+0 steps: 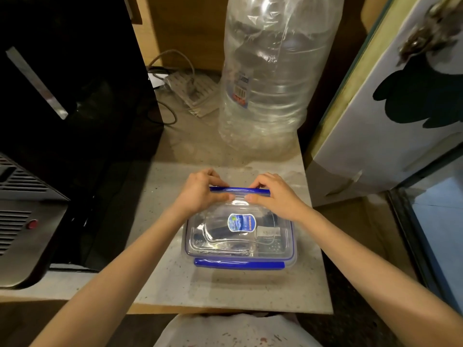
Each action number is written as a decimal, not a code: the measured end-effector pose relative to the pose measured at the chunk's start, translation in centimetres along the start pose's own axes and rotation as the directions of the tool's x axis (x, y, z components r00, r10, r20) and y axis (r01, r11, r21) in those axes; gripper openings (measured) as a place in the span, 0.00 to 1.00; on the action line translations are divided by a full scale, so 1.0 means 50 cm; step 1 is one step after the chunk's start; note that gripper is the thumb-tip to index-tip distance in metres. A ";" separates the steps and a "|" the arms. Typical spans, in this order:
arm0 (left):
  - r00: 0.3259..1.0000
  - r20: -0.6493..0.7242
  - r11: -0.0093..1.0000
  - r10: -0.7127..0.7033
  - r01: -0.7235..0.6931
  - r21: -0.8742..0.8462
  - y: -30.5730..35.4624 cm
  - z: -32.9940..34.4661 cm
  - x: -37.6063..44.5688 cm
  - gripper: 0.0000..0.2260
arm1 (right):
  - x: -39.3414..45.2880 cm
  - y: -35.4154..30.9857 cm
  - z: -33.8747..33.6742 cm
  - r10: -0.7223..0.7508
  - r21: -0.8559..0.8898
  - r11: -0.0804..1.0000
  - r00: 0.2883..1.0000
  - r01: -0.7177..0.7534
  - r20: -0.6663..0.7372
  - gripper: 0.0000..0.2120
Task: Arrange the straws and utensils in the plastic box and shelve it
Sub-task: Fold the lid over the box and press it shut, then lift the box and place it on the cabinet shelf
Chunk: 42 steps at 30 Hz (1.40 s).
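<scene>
A pale speckled surface (pixel 225 294) carries a tall clear water jug (pixel 273 78) wrapped in thin plastic at the back and a dark appliance (pixel 62 108) on the left. Near the front edge sits the clear plastic box (pixel 238 236), lid on, with dark contents showing dimly through it. Its near blue clip (pixel 239 263) lies flat. The left hand (pixel 200 192) and right hand (pixel 275 194) both pinch the far blue clip (pixel 240 190), thumbs pressing the lid just beside it.

Dim warm light — glare on box lid (pixel 238 204); left side black, edges warped.
</scene>
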<state>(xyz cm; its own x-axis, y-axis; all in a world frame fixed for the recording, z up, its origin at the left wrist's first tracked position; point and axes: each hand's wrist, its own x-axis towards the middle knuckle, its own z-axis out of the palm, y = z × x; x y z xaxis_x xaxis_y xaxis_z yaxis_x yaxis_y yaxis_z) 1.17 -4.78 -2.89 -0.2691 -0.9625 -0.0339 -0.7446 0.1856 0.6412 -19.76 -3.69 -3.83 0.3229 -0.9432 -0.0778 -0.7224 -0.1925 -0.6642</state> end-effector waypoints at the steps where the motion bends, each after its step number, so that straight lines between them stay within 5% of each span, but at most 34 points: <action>1: 1.000 -0.021 0.999 0.023 -0.023 0.029 0.002 0.002 -0.001 0.17 | -0.001 -0.002 0.001 -0.003 -0.002 1.000 1.000 0.003 -0.003 0.11; 6: 0.996 -0.061 0.986 0.070 -0.060 0.156 0.010 0.005 -0.006 0.16 | -0.009 -0.009 0.001 0.043 0.032 0.999 0.999 -0.043 0.008 0.10; 10: 0.987 -0.147 0.953 0.064 -0.016 0.303 0.009 0.014 -0.032 0.21 | -0.021 -0.007 -0.002 0.140 0.017 0.990 0.983 -0.139 -0.117 0.11; 15: 0.984 -0.174 0.990 -0.029 0.052 0.130 -0.025 0.014 -0.093 0.30 | -0.050 0.007 0.004 0.321 0.050 0.946 0.913 -0.319 -0.251 0.16; 18: 0.979 -0.198 0.995 -0.051 0.066 0.071 -0.046 0.022 -0.123 0.25 | -0.067 -0.002 0.024 0.368 0.094 0.930 0.883 -0.356 -0.291 0.13; 21: 0.998 -0.056 0.997 0.006 -0.002 0.079 -0.060 0.029 -0.142 0.37 | -0.082 -0.009 0.043 0.448 0.274 0.883 0.857 -0.381 -0.253 0.14; 23: 0.997 0.064 0.997 0.047 -0.043 -0.068 -0.061 0.031 -0.150 0.46 | -0.094 -0.011 0.049 0.469 0.374 0.851 0.855 -0.369 -0.222 0.13; 27: 0.992 0.121 0.955 0.031 0.006 -0.298 -0.063 0.046 -0.152 0.49 | -0.124 0.009 0.056 0.413 0.451 0.828 0.907 -0.333 -0.089 0.17; 33: 0.991 0.130 0.913 -0.037 0.087 -0.399 -0.056 0.058 -0.144 0.49 | -0.159 0.023 0.062 0.206 0.452 0.852 0.962 -0.265 0.177 0.49; 42: 0.999 0.037 0.880 0.026 -0.005 -0.475 -0.008 0.003 -0.120 0.42 | -0.139 -0.026 -0.007 0.122 0.545 0.834 0.992 -0.083 -0.036 0.49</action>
<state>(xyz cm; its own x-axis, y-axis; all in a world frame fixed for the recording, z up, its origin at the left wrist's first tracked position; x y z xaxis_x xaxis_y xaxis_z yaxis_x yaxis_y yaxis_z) 2.97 0.95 -3.05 -0.3109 -0.9493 -0.0461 -0.3642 0.0742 0.9284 -21.26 3.04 -2.16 0.2105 -0.9687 -0.1314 -0.2957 0.0650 -0.9531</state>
